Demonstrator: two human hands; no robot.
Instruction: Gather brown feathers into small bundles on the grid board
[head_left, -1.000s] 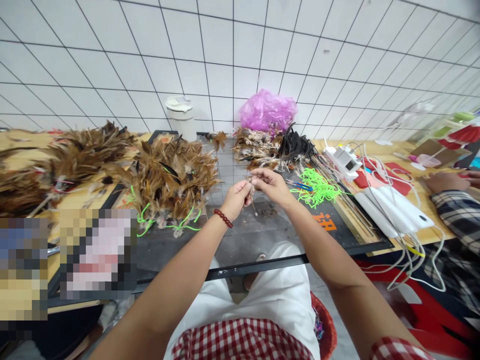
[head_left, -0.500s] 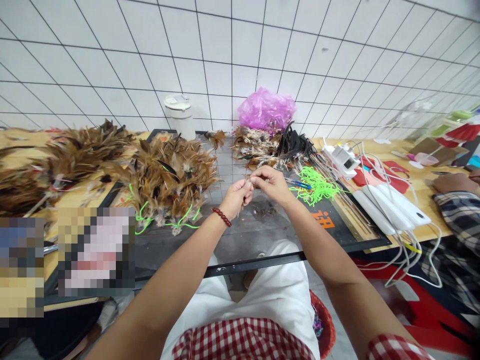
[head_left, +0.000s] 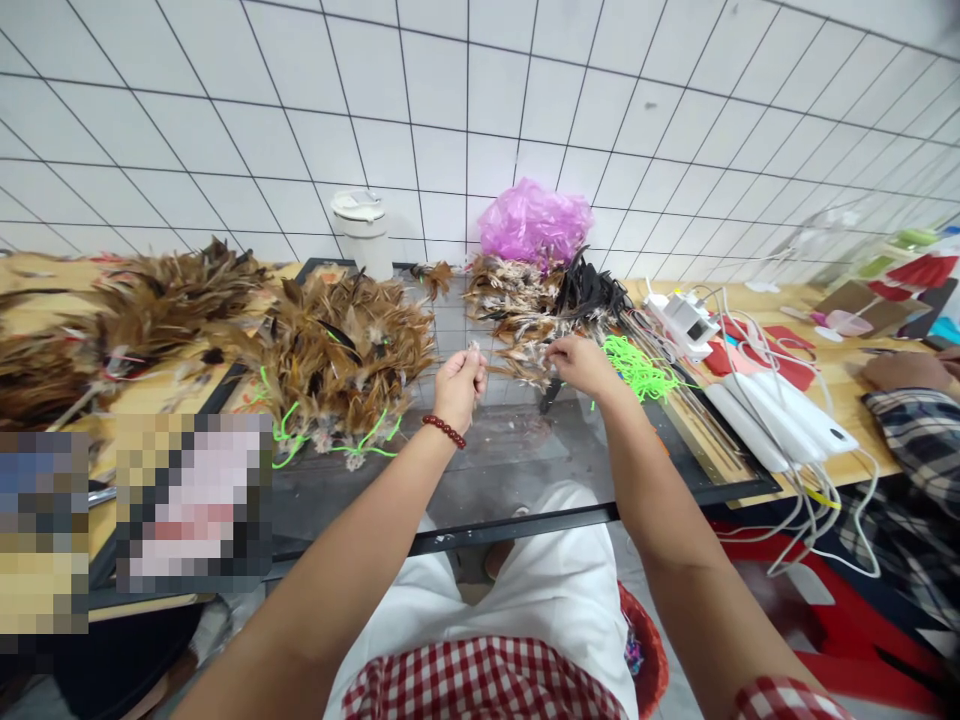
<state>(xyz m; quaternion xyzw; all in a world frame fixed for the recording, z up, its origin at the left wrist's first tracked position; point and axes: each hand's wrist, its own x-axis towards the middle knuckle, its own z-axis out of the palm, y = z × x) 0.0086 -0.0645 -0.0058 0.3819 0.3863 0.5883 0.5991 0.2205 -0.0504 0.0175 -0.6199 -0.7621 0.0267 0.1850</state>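
My left hand (head_left: pixel 459 386), with a red bead bracelet at the wrist, is closed in a fist on a small tuft of feathers (head_left: pixel 474 349) over the glass table (head_left: pixel 495 480). My right hand (head_left: pixel 577 364) reaches forward with its fingers pinched at the near edge of the loose feather pile (head_left: pixel 525 300); what they hold is too small to make out. A dark feather or tool tip (head_left: pixel 549 396) pokes out below that hand. A heap of neon green cords (head_left: pixel 637 368) lies just to its right.
Big piles of brown feathers (head_left: pixel 345 350) cover the left of the table. A white cup (head_left: pixel 363 232) and a pink plastic bag (head_left: pixel 534 220) stand by the tiled wall. White devices with cables (head_left: pixel 780 415) lie at right, where another person's sleeve (head_left: pixel 915 430) rests.
My hands have moved apart. The right hand left the left hand and reached forward to the feather pile; the left hand rose slightly, still closed on its tuft.
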